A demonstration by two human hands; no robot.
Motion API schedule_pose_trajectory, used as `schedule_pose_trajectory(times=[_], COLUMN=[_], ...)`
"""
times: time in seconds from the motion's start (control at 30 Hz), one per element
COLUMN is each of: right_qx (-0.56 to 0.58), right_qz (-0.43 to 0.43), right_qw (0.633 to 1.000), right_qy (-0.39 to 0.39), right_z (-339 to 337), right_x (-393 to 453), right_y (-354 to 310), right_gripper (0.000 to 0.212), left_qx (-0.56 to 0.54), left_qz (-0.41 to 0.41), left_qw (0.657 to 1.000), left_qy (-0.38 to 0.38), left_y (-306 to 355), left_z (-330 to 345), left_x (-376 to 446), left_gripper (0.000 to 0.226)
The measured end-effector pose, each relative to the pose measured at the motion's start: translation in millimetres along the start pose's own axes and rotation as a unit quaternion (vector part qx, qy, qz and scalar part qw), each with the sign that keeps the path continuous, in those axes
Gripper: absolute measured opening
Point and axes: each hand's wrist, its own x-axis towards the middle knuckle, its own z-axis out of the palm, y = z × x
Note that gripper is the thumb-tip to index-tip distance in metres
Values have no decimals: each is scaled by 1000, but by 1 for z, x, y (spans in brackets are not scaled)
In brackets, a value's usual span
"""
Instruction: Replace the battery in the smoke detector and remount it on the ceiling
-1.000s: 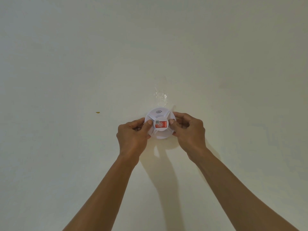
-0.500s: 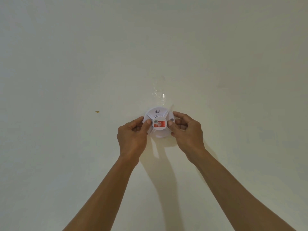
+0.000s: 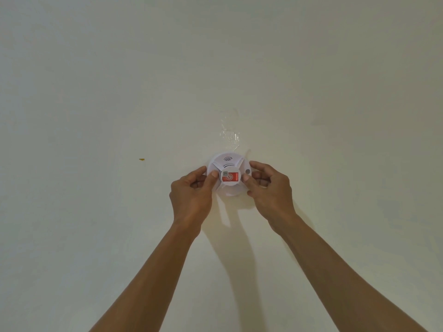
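Note:
A round white smoke detector [image 3: 229, 164] sits flat against the pale ceiling [image 3: 119, 80], with a red and white sticker on its central cap. My left hand [image 3: 191, 195] grips its left rim, thumb resting beside the cap. On the other side, my right hand [image 3: 269, 188] holds the right rim with thumb and fingers. The lower part of the detector is partly hidden between the two hands. Both arms reach up from the bottom of the view.
A patch of clear tape or glossy residue [image 3: 229, 134] sits on the ceiling just above the detector. A small yellow-brown mark [image 3: 141, 159] lies to the left. The hands cast a shadow [image 3: 237, 236] below the detector.
The detector and both hands have shifted slightly upward in the view. The grip on the rim stays the same, and the right fingers have spread a little.

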Motion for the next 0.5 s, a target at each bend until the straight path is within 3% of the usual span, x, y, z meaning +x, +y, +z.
schedule_pose_trajectory(times=[0.27, 0.33, 0.5], right_qx=[6, -48, -25], right_qz=[9, 121, 132], right_qw=[1000, 991, 991], right_qy=[0, -14, 15], right_z=[-6, -5, -19], right_x=[-12, -80, -86], right_y=[-1, 27, 31], right_gripper=[30, 30, 32], left_qx=[5, 76, 69], left_qz=[-11, -111, -111], left_qw=[1000, 991, 991], left_qy=[-5, -17, -11], left_y=[-2, -31, -30], left_z=[-7, -37, -42], left_x=[-9, -63, -73], left_gripper=[48, 47, 48])
